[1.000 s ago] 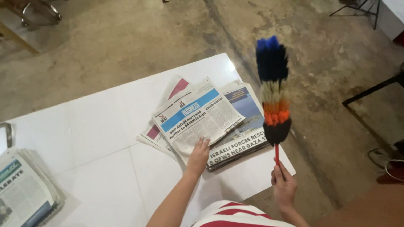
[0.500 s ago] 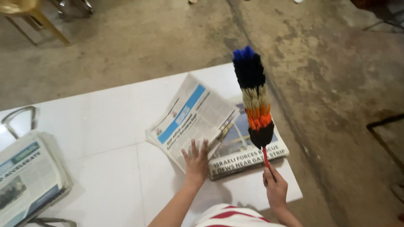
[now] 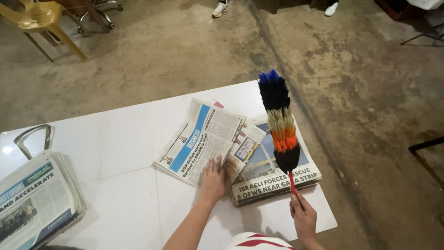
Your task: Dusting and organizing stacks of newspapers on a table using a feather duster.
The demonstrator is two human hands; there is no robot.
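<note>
A single head-worn view is given, aimed steeply down from close above a white table (image 3: 115, 139), with both hands near the bottom edge and concrete floor (image 3: 185, 51) beyond.

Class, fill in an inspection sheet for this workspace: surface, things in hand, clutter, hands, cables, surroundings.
Surface: white table, glossy.
Things in hand: feather duster, held upright by its red handle; folded newspaper lying askew on a newspaper stack.
Clutter: second newspaper pile at the table's left edge.
Hands: left hand flat on the folded newspaper; right hand closed on the duster handle.
Cables: nothing seen.
Surroundings: stained concrete floor; yellow chair; another person's shoes.
</note>
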